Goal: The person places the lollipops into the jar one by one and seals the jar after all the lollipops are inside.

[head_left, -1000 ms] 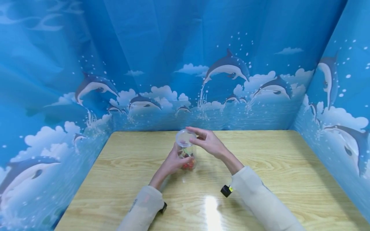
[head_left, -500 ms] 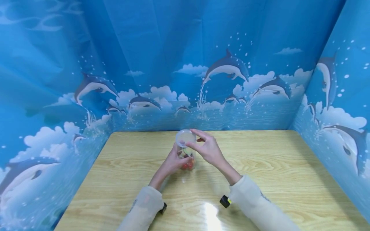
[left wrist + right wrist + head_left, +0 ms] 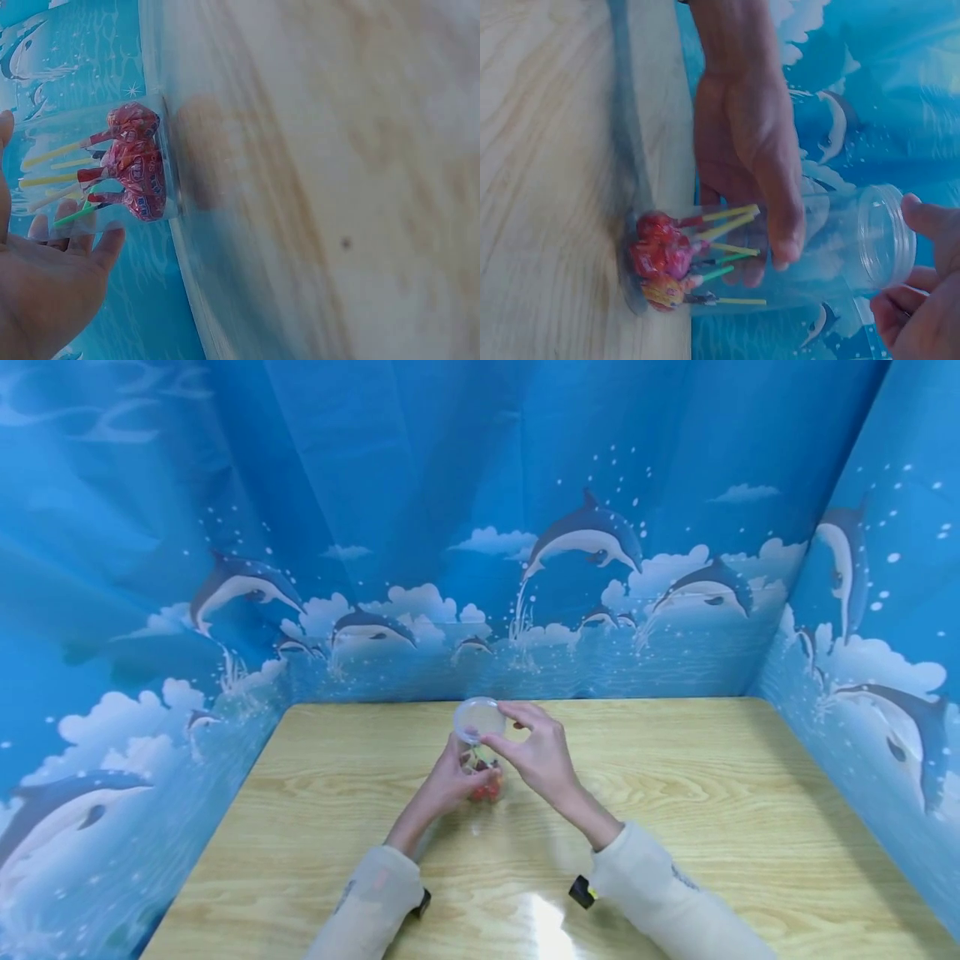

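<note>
A tall clear plastic jar (image 3: 825, 247) stands upright on the table. Several wrapped lollipops (image 3: 658, 259) lie in its bottom, heads down, their yellow and green sticks pointing up. My left hand (image 3: 448, 781) grips the jar's side, thumb across the front; in the left wrist view its fingers reach behind the clear wall. Over the jar's mouth sits a round clear lid (image 3: 480, 720). My right hand (image 3: 543, 756) pinches the lid's rim between thumb and fingers from the right. Whether the lid is screwed tight cannot be told.
The wood-grain table (image 3: 675, 827) spreads around both arms. A blue dolphin-print curtain (image 3: 450, 527) rises along its back and both sides. Small black devices hang under both sleeves, the right one (image 3: 582, 892) near the tabletop.
My right hand has turned slightly on the lid, its thumb shifting left along the near rim and its fingers sliding right along the far rim. My left hand and the jar stay put.
</note>
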### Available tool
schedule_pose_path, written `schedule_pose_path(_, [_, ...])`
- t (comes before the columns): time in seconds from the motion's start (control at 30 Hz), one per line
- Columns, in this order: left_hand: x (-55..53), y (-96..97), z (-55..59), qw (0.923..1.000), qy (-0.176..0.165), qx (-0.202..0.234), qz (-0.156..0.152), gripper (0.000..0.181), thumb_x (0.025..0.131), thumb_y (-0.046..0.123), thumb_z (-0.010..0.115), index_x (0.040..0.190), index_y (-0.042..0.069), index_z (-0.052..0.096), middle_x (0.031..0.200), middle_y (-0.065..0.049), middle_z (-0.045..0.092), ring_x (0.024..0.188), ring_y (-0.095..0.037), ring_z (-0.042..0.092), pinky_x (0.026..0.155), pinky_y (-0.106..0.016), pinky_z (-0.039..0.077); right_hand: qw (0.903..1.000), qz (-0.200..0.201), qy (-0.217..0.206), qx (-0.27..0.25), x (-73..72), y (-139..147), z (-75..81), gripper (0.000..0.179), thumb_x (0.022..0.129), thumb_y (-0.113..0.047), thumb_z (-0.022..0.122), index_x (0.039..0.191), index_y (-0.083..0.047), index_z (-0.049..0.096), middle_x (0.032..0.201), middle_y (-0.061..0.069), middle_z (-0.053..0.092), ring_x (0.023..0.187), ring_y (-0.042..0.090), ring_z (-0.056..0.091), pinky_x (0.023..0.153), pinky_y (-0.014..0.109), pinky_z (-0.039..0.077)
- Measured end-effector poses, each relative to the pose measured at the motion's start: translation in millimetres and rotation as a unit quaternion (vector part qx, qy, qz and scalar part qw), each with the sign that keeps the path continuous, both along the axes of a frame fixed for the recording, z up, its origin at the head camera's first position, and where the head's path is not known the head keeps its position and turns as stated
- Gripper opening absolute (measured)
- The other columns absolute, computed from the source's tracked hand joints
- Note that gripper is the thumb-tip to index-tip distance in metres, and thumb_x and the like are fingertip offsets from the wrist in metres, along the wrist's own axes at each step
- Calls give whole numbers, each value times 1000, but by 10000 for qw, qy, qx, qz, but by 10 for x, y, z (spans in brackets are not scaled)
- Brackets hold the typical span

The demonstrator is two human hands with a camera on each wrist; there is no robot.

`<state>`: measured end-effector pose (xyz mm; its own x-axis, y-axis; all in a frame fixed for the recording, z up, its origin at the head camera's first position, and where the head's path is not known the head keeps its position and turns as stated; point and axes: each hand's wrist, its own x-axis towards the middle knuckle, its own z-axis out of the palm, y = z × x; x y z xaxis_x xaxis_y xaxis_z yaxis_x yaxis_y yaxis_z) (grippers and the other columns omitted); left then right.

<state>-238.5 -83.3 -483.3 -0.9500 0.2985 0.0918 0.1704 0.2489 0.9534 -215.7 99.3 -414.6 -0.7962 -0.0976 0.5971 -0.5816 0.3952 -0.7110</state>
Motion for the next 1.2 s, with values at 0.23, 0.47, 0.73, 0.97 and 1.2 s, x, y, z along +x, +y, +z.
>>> schedule_pose_path(0.23, [-6, 2, -24, 9998, 165, 41, -83, 93, 87, 14, 83, 158, 1, 23, 159, -25, 37, 145, -48, 35, 118, -67, 26, 9988, -354, 350, -36, 26, -64, -18, 50, 74, -19, 94, 115, 3, 75, 114, 14, 73, 102, 25, 68, 80, 43, 60])
schedule_pose_path(0.47, [-17, -21, -13, 9998, 201, 8, -21, 93, 85, 12, 85, 156, 1, 26, 155, -24, 44, 144, -43, 39, 119, -64, 27, 9984, -348, 446, -52, 52, -70, -6, 42, 75, -14, 93, 109, 4, 76, 106, 15, 74, 93, 29, 69, 75, 46, 61])
schedule_pose_path(0.73, [-16, -30, -26, 10000, 67, -26, 14, 90, 86, 13, 84, 154, 1, 27, 156, -27, 42, 142, -51, 38, 117, -67, 29, 9994, -177, 253, 149, 61, 0, 47, 41, 79, -11, 89, 115, 4, 74, 114, 16, 73, 102, 28, 69, 80, 42, 62])
schedule_pose_path(0.97, [-11, -29, -11, 10000, -13, -41, 18, 90, 87, 15, 84, 155, 3, 27, 157, -26, 40, 142, -53, 37, 116, -68, 30, 9980, 310, -498, 217, 17, 35, 97, 50, 87, -12, 84, 131, 5, 66, 132, 21, 67, 115, 33, 66, 92, 42, 60])
schedule_pose_path(1.2, [7, -4, 3, 9998, 152, -62, 138, 84, 87, 12, 83, 150, 0, 30, 153, -27, 43, 139, -53, 41, 114, -67, 35, 9999, 75, -130, -26, 23, -19, 44, 46, 85, -14, 87, 125, 2, 72, 121, 15, 73, 108, 27, 69, 85, 46, 61])
